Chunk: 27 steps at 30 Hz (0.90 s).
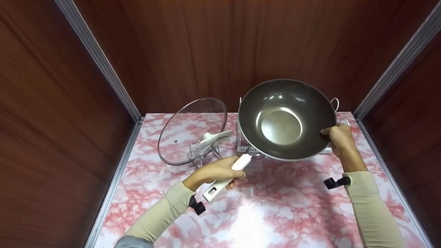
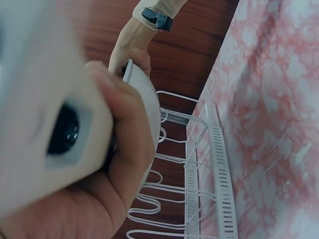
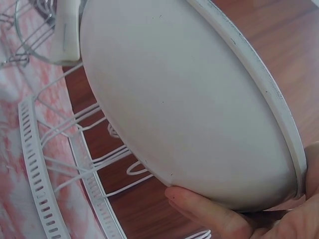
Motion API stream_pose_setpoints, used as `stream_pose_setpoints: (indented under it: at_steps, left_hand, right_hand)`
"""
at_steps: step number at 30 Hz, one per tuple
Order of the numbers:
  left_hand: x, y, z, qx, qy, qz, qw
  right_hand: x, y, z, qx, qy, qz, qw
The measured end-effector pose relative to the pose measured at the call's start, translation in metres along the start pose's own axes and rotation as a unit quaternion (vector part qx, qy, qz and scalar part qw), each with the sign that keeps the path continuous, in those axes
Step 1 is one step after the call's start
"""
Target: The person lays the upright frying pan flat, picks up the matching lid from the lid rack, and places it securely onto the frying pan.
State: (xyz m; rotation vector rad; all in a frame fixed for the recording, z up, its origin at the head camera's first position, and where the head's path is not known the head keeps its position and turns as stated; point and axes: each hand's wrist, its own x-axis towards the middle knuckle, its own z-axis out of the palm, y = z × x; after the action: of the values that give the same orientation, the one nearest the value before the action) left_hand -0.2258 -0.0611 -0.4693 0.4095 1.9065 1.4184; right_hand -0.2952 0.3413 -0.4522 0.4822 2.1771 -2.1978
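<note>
A large wok (image 1: 282, 120), dark inside and white outside, is tilted with its inside toward the head camera. My left hand (image 1: 220, 170) grips its white handle (image 1: 215, 187), fingers wrapped round the middle. At the right side my right hand (image 1: 339, 139) pinches the rim, thumb over the inner face. The right wrist view shows the fingers of that hand (image 3: 214, 214) under the white outer wall of the wok (image 3: 189, 109). Behind and below the wok a white wire rack (image 2: 219, 164) stands on the table, mostly hidden in the head view.
Left of the wok, a glass lid (image 1: 186, 127) with a white knob leans upright in a wire stand (image 1: 203, 153). The pink marbled tabletop (image 1: 293, 206) is bounded by dark wood panels (image 1: 213, 51) at the back and both sides.
</note>
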Motion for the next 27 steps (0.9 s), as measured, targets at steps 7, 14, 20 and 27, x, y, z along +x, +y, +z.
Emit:
stream_pose_setpoints:
  at_steps: [7,14,20,27]
  left_hand:
    - [-0.006,-0.001,0.0,0.061,0.053,0.007,0.9968]
    - [-0.008,0.001,-0.002,0.126,0.092,-0.002,0.9877]
    - [-0.008,0.002,-0.004,0.187,0.111,-0.009,0.976]
    - [-0.008,0.003,-0.007,0.242,0.119,0.005,0.9628]
  right_hand:
    - [-0.003,0.001,0.003,0.01,0.003,-0.001,1.0]
    - [-0.006,0.004,0.006,0.008,0.007,-0.012,1.0]
    - [-0.011,0.006,0.007,0.023,0.012,-0.014,1.0]
    - [-0.014,0.006,0.008,0.049,0.007,-0.007,0.999]
